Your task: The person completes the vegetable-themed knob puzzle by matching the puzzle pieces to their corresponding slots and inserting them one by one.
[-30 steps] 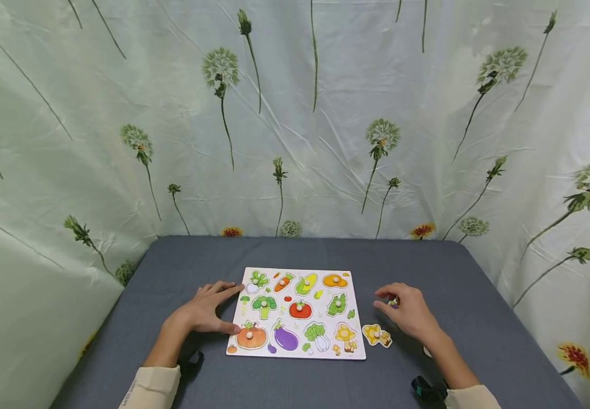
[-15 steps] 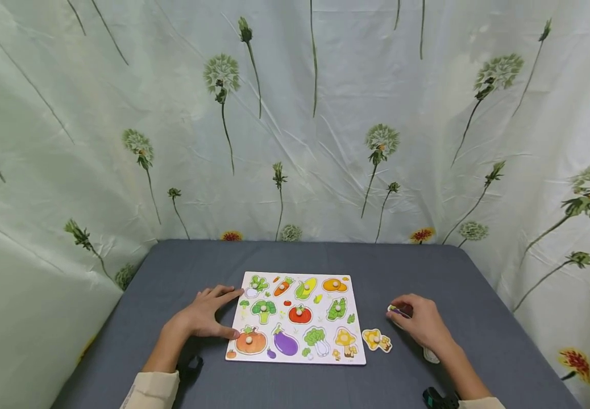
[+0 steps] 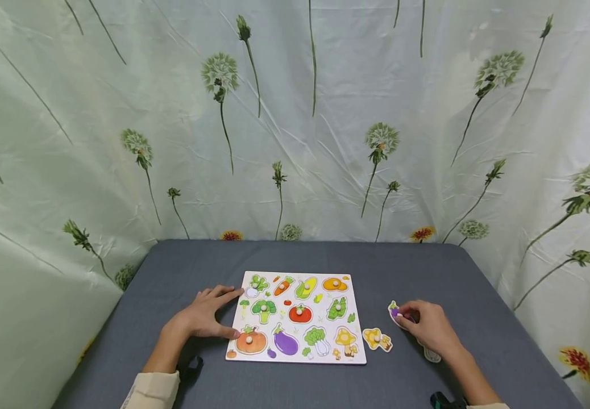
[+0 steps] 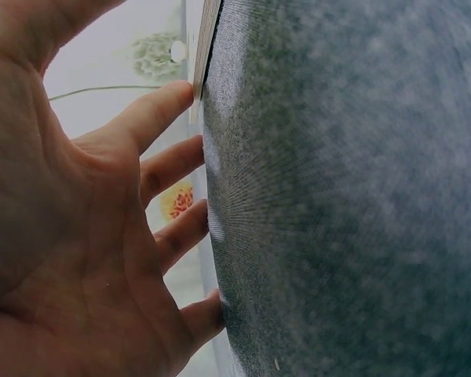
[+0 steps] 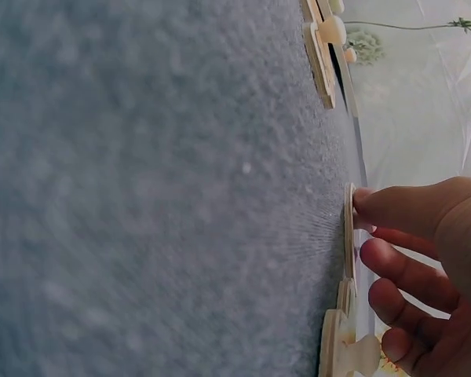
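Purple eggplant piece [image 3: 394, 311] lies on the grey table [image 3: 428, 267], pinched by my right hand [image 3: 426, 328]. Left hand [image 3: 202, 314] rests flat, fingers spread, touching the puzzle board [image 3: 297, 318]

A grey cloth-covered table [image 3: 300, 255] stands at 6 o'clock; pale, creased dandelion-print fabric [image 3: 325, 113], possibly a curtain, hangs behind it.

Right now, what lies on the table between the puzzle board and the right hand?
In the head view, one loose yellow mushroom piece lies on the grey table between the board and the right hand. The rest of that stretch is bare cloth.
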Action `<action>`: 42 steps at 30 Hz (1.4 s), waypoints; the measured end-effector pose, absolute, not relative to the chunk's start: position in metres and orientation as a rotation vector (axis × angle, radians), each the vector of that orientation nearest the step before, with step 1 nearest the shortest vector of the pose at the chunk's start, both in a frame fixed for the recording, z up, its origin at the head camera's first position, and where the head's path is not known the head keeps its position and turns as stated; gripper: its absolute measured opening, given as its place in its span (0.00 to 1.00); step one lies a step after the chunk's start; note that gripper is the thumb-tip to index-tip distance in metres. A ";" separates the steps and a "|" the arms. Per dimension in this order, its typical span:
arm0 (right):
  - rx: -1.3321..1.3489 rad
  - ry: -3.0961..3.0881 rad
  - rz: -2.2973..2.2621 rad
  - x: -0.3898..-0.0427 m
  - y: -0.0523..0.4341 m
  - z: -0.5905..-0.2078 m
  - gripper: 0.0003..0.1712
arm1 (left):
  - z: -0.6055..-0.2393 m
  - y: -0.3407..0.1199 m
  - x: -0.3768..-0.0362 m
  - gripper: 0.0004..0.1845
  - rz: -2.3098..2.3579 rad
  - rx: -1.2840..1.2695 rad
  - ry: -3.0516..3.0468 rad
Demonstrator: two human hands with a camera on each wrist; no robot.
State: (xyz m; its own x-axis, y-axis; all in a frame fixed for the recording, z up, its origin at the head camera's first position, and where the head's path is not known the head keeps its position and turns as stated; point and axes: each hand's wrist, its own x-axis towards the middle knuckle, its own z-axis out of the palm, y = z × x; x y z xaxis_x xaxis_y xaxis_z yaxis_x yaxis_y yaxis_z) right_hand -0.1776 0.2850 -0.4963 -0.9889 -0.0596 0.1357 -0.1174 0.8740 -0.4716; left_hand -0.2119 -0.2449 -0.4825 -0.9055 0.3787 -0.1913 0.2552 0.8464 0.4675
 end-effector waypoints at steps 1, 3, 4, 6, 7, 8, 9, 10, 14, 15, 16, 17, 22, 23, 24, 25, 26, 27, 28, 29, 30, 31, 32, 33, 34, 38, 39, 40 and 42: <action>0.138 -2.927 0.749 -0.177 0.285 -0.496 0.07 | -0.482 -0.245 -0.212 0.58 0.641 0.479 2.748; 0.129 -2.933 0.751 -0.177 0.284 -0.496 0.07 | -0.481 -0.244 -0.212 0.58 0.639 0.471 2.749; 0.125 -2.931 0.750 -0.177 0.284 -0.496 0.07 | -0.480 -0.243 -0.211 0.59 0.637 0.470 2.751; 0.114 -2.928 0.752 -0.176 0.284 -0.496 0.06 | -0.480 -0.243 -0.211 0.59 0.638 0.466 2.752; 0.113 -2.923 0.752 -0.176 0.284 -0.496 0.06 | -0.480 -0.243 -0.211 0.59 0.638 0.465 2.754; 0.111 -2.917 0.754 -0.176 0.284 -0.497 0.06 | -0.480 -0.243 -0.211 0.59 0.639 0.465 2.755; 0.115 -2.908 0.756 -0.176 0.284 -0.498 0.06 | -0.480 -0.243 -0.211 0.59 0.641 0.467 2.755; 0.123 -2.898 0.758 -0.176 0.284 -0.499 0.06 | -0.480 -0.243 -0.211 0.58 0.643 0.469 2.756; 0.154 -2.864 0.758 -0.175 0.285 -0.502 0.05 | -0.481 -0.243 -0.210 0.58 0.645 0.473 2.756; 0.158 -2.860 0.756 -0.175 0.285 -0.502 0.05 | -0.481 -0.243 -0.210 0.58 0.644 0.473 2.756; 0.160 -2.859 0.753 -0.175 0.285 -0.502 0.05 | -0.481 -0.243 -0.210 0.58 0.644 0.473 2.756; 0.159 -2.858 0.751 -0.174 0.285 -0.503 0.05 | -0.482 -0.243 -0.210 0.58 0.643 0.473 2.756; 0.152 -2.863 0.747 -0.173 0.284 -0.503 0.04 | -0.484 -0.243 -0.210 0.58 0.650 0.474 2.758; 0.151 -2.863 0.747 -0.173 0.284 -0.503 0.04 | -0.484 -0.243 -0.210 0.58 0.652 0.475 2.758; 0.150 -2.860 0.744 -0.173 0.284 -0.503 0.04 | -0.484 -0.243 -0.210 0.58 0.656 0.475 2.758; 0.149 -2.854 0.740 -0.174 0.284 -0.503 0.04 | -0.485 -0.243 -0.210 0.58 0.657 0.478 2.759; 0.146 -2.849 0.738 -0.174 0.284 -0.502 0.04 | -0.485 -0.243 -0.210 0.58 0.660 0.477 2.758; 0.145 -2.843 0.733 -0.174 0.284 -0.502 0.04 | -0.485 -0.242 -0.210 0.58 0.664 0.477 2.757; 0.145 -2.836 0.730 -0.174 0.284 -0.502 0.04 | -0.485 -0.242 -0.210 0.58 0.663 0.478 2.756; 0.146 -2.828 0.728 -0.174 0.284 -0.502 0.05 | -0.485 -0.242 -0.211 0.58 0.662 0.479 2.756; 0.148 -2.821 0.725 -0.173 0.284 -0.502 0.05 | -0.486 -0.242 -0.211 0.58 0.662 0.480 2.756; 0.151 -2.816 0.722 -0.173 0.284 -0.501 0.05 | -0.486 -0.242 -0.211 0.58 0.659 0.483 2.757; 0.157 -2.812 0.720 -0.173 0.284 -0.501 0.05 | -0.485 -0.242 -0.211 0.58 0.661 0.479 2.754; 0.165 -2.805 0.718 -0.173 0.284 -0.501 0.05 | -0.485 -0.243 -0.211 0.58 0.659 0.479 2.754; 0.173 -2.796 0.718 -0.173 0.284 -0.501 0.05 | -0.485 -0.243 -0.211 0.59 0.655 0.477 2.753; 0.205 -2.756 0.725 -0.173 0.283 -0.499 0.05 | -0.483 -0.243 -0.211 0.59 0.639 0.469 2.753; 0.213 -2.747 0.728 -0.174 0.282 -0.498 0.05 | -0.483 -0.243 -0.211 0.58 0.634 0.469 2.754; 0.219 -2.738 0.731 -0.174 0.282 -0.497 0.05 | -0.483 -0.243 -0.211 0.58 0.631 0.469 2.755; 0.227 -2.724 0.737 -0.174 0.280 -0.494 0.05 | -0.483 -0.244 -0.212 0.59 0.628 0.472 2.755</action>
